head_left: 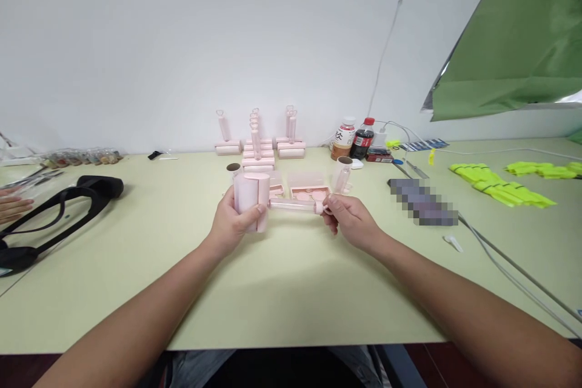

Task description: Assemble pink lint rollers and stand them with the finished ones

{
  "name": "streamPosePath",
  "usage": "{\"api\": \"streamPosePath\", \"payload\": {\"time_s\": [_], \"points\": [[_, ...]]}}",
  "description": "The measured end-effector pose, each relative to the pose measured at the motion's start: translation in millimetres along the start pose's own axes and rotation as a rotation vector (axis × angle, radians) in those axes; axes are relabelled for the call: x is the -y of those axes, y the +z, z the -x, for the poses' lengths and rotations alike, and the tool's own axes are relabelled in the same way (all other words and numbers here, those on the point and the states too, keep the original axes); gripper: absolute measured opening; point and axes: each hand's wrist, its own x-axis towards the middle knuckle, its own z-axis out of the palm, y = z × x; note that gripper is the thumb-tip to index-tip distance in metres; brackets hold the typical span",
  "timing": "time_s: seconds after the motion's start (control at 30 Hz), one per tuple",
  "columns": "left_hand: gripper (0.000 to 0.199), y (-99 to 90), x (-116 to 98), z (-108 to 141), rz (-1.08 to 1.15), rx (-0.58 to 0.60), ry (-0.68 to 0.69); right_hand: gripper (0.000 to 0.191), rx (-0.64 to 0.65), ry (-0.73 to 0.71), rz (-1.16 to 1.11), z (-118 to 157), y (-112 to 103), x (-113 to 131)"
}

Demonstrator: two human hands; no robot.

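My left hand [228,221] is closed around a pale pink case [248,197] with rounded sides and a seam down its face, thumb across the front. In my right hand [352,218], fingertips pinch the ring end of a clear pinkish tube [293,206]. The tube lies level, its far end against or just beside the case; I cannot tell whether it goes in. Behind my hands lies an open pink box [310,192] with a clear lid. A cardboard-lined round container [344,163] stands beyond my right hand, and another [233,168] stands behind the case.
Pink cases [258,160] with ringed tubes upright on them line the wall. To the right are two drink bottles [362,139], a blurred dark object [422,201], cables [495,267] and yellow strips [500,185]. A black headset-like frame [102,188] and another person's hand [13,206] are left.
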Motion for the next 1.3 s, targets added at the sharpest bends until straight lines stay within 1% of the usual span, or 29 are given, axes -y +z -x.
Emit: {"api": "streamPosePath", "payload": {"time_s": [0.13, 0.33, 0.4, 0.47, 0.57, 0.67, 0.77, 0.8, 0.83, 0.87, 0.97, 1.0, 1.03, 1.07, 1.1, 1.13, 1.17, 1.2, 1.23, 1.3], "points": [[0.051, -0.2, 2, 2, -0.049, -0.014, 0.015, 0.058, 0.011, 0.030, 0.064, 0, 1, -2], [0.055, -1.1, 2, 1, -0.068, -0.003, 0.014, 0.060, -0.003, 0.095, -0.013, 0, 3, -3], [0.054, -1.3, 4, 0, -0.067, -0.003, 0.012, 0.060, 0.032, 0.114, -0.046, -1, 3, -1], [0.055, -1.3, 5, 0, -0.049, 0.003, 0.009, 0.060, 0.104, 0.144, -0.070, -1, 2, 0], [0.065, -1.0, 6, 0, 0.017, 0.015, 0.020, 0.061, 0.203, 0.197, -0.116, -1, 1, 1], [0.071, -1.3, 7, -1, 0.140, 0.036, 0.051, 0.062, 0.182, 0.222, -0.167, -1, 2, 2], [0.069, -3.8, 9, -2, 0.217, 0.130, 0.076, 0.061, 0.129, 0.257, -0.239, -1, 4, 2], [0.069, -5.1, 9, -2, 0.197, 0.142, 0.104, 0.060, 0.115, 0.272, -0.276, -2, 5, 2], [0.068, -6.5, 9, -2, 0.151, 0.125, 0.149, 0.059, 0.103, 0.287, -0.319, -2, 6, 2], [0.067, -8.0, 8, -1, 0.077, 0.078, 0.214, 0.058, 0.092, 0.298, -0.365, -2, 7, 2], [0.068, -9.8, -3, 5, -0.262, -0.151, 0.493, 0.055, 0.076, 0.300, -0.475, -2, 9, 0], [0.064, -8.7, -8, 8, -0.382, -0.202, 0.599, 0.054, 0.078, 0.289, -0.498, -2, 10, 0], [0.059, -6.5, -14, 12, -0.491, -0.211, 0.699, 0.053, 0.086, 0.273, -0.514, -1, 11, 0], [0.052, -3.0, -18, 16, -0.581, -0.168, 0.783, 0.051, 0.101, 0.256, -0.525, 0, 12, 0], [0.047, 1.7, -22, 21, -0.654, -0.083, 0.839, 0.049, 0.119, 0.241, -0.531, 1, 13, 0], [0.045, 7.2, -25, 25, -0.715, 0.023, 0.863, 0.048, 0.140, 0.227, -0.529, 3, 14, 1], [0.046, 13.2, -26, 28, -0.772, 0.129, 0.853, 0.047, 0.169, 0.213, -0.517, 5, 16, 2], [0.050, 19.1, -26, 30, -0.825, 0.205, 0.817, 0.046, 0.206, 0.199, -0.499, 7, 17, 3], [0.053, 24.4, -25, 32, -0.869, 0.255, 0.770, 0.046, 0.252, 0.182, -0.477, 10, 19, 6], [0.052, 31.6, -23, 33, -0.913, 0.305, 0.682, 0.048, 0.353, 0.134, -0.434, 17, 21, 12]]}}
